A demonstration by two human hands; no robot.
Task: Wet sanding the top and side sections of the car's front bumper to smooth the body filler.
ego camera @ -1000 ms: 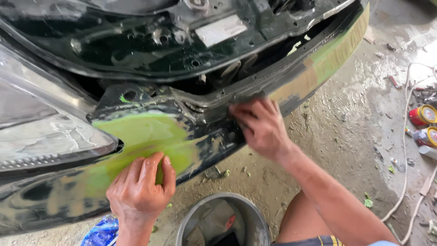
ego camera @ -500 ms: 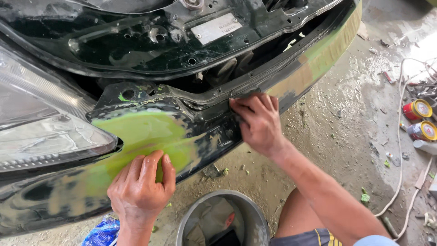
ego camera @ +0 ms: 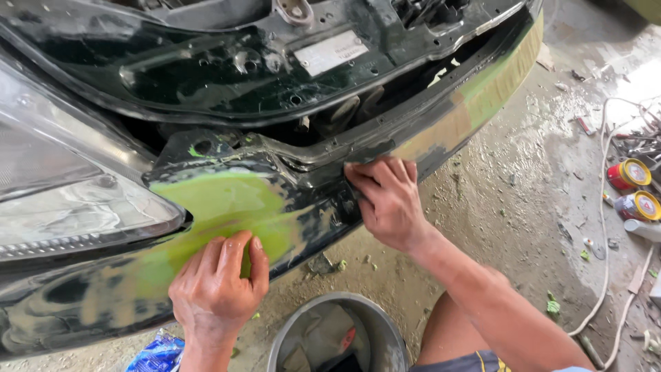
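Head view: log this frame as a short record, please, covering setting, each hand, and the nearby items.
Setting: dark car bumper with green filler patch, wet concrete floor
Left hand: pressed flat on the lower edge of the green filler patch
Right hand: fingers on the bumper's upper lip, right of the patch
Headlight: far left, clear lens
Bucket: grey, below, between the arms
Cans: two, on the floor at right
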